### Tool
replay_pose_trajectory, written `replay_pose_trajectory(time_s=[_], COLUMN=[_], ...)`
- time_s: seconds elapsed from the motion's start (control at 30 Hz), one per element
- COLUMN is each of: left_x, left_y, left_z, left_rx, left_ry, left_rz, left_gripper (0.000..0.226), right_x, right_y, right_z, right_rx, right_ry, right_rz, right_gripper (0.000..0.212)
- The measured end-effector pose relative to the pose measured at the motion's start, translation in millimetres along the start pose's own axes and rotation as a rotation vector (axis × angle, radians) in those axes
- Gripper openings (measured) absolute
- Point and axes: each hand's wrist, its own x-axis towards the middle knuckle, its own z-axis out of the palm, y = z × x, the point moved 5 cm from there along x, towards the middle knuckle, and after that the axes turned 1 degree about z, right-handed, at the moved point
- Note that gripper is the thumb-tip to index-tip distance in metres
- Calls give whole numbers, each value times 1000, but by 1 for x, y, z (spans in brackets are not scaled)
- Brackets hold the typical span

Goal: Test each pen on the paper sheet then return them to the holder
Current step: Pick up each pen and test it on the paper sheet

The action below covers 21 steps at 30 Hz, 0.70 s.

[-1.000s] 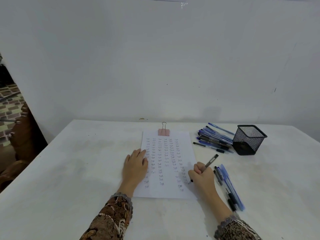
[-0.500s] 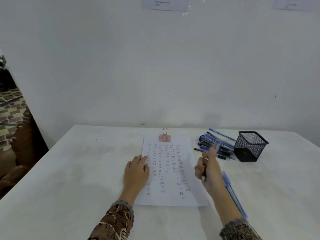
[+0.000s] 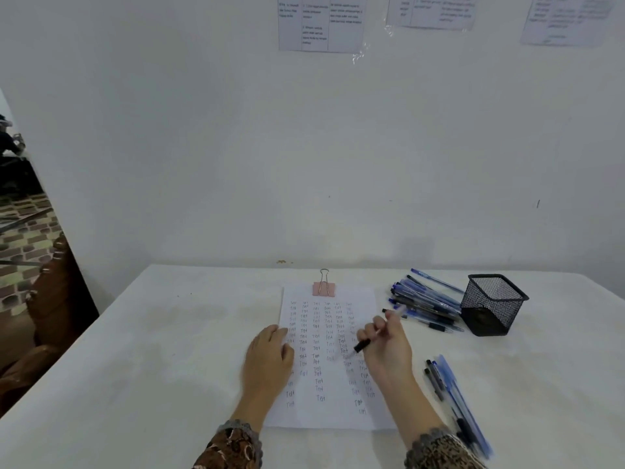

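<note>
On the white bench the left hand lies flat, its fingers straight and close together, their tips pressing the 9 o'clock edge of the paper sheet. The sheet is covered in columns of small handwritten words, and a pink binder clip grips its 12 o'clock edge. Over the sheet's 3 o'clock side the right hand has its fingers clamped round a pen. The pen's dark end points toward 8 o'clock; blur hides whether it touches the paper. At 1 o'clock from the sheet a loose pile of pens lies on the bench. Just beside the pile, at 2 o'clock from the sheet, the black mesh holder stands upright. At 4 o'clock from the sheet a few more pens lie side by side.
</note>
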Motion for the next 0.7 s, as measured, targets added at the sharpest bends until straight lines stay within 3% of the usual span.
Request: replay_pose_trajectory(time_s=[0.13, 0.23, 0.33, 0.4, 0.5, 0.53, 0.63, 0.7], left_x=[1, 2, 2, 2, 2, 2, 2, 2], left_y=[-2, -3, -5, -5, -5, -5, -5, -4], left_z=[2, 2, 3, 3, 4, 4, 4, 4], left_rx=[-3, 3, 3, -4, 3, 1, -5, -5], left_ry=[1, 5, 3, 3, 10, 12, 16, 18], left_rz=[0, -5, -11, -10, -5, -6, -5, -6], left_gripper=[37, 38, 38, 38, 37, 37, 37, 37], right_x=[-2, -6, -10, -15, -19, -18, -14, -16], right_y=[11, 13, -13, -55, -112, -121, -121, -108], right_z=[-28, -32, -25, -24, -44, -57, -92, -99], right_rx=[223, 190, 24, -371, -1400, -1603, -1782, -1903], right_ry=[194, 286, 271, 262, 372, 404, 431, 374], right_rz=[35, 39, -30, -165, -323, -277, 23, 137], right_gripper=[35, 34, 25, 18, 22, 23, 32, 49])
